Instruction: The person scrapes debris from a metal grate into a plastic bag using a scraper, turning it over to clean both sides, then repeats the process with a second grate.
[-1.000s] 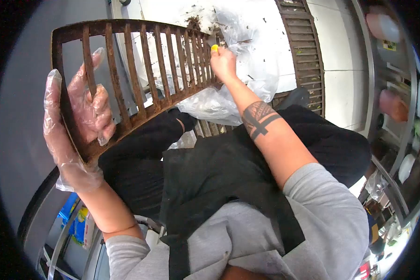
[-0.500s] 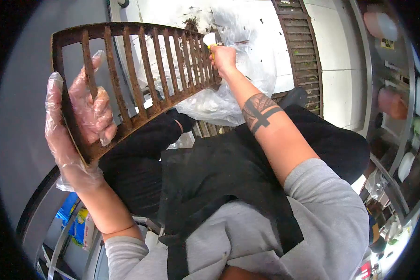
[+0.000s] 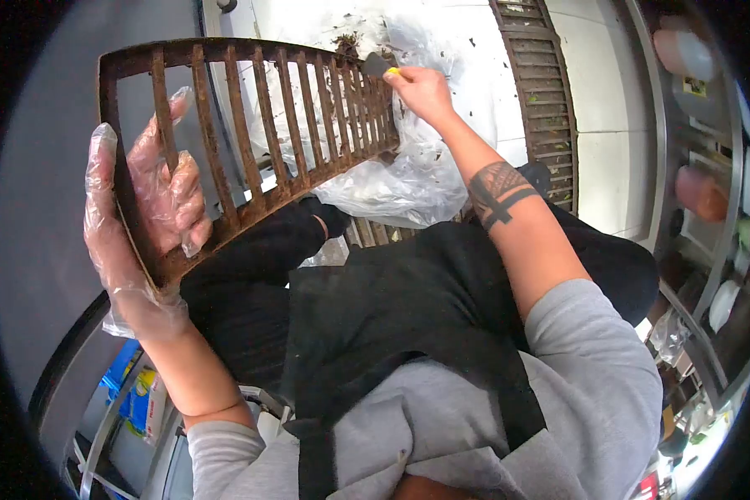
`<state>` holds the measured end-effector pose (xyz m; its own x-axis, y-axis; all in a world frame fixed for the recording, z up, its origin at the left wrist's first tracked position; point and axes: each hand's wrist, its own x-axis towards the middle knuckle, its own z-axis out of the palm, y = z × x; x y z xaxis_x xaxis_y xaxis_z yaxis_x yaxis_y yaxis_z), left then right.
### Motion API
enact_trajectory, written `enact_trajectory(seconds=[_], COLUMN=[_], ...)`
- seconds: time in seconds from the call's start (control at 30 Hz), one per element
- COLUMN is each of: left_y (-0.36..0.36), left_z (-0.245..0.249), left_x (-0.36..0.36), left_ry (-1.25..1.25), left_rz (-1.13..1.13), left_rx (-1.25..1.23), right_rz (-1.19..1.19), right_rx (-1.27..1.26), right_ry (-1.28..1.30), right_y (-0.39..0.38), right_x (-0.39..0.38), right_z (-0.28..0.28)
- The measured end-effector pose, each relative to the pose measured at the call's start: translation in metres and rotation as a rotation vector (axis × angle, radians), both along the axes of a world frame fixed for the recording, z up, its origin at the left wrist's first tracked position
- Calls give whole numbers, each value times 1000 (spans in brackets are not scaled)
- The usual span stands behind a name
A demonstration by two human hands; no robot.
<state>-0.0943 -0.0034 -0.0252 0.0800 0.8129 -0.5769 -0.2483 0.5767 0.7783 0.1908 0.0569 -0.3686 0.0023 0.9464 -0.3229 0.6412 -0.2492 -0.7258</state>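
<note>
A rusty metal grate [image 3: 250,142] with many slats is held up at a slant in front of me. Around its near end wraps my left hand [image 3: 154,196] in a clear plastic glove, some fingers passing through the gap between the slats. My right hand [image 3: 421,90], ungloved, grips a scraper [image 3: 377,65] with a dark flat blade and a bit of yellow at the handle. The blade lies right at the upper edge of the grate's far end.
Under the grate's far end a crumpled clear plastic sheet [image 3: 408,187] covers part of the white tile floor [image 3: 596,92], with a clump of dark debris [image 3: 346,42] on it. A second slatted grate [image 3: 546,100] lies along the floor. Metal shelving [image 3: 654,150] stands at right.
My right hand has moved right and slightly up with the scraper, whose blade has turned and now looks dark instead of bright. The grate and left hand have barely shifted.
</note>
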Motion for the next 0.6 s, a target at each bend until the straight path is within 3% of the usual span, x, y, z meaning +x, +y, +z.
enact_trajectory(seconds=[0.1,0.3,0.43,0.6], left_y=[2,-1,-4,-5], left_z=[-2,2,2,2], left_x=[-6,3,6,5], left_ry=[12,27,16,-20], left_rz=[-22,6,17,26], left_rx=[-8,1,3,2], right_rz=[-111,-201,-263,-363], right_rx=[-46,-15,-58,32], right_ry=[15,247,119,207], right_y=[-10,-24,-31,-38], right_x=[4,-37,-50,-57], right_z=[4,-50,-43,-42])
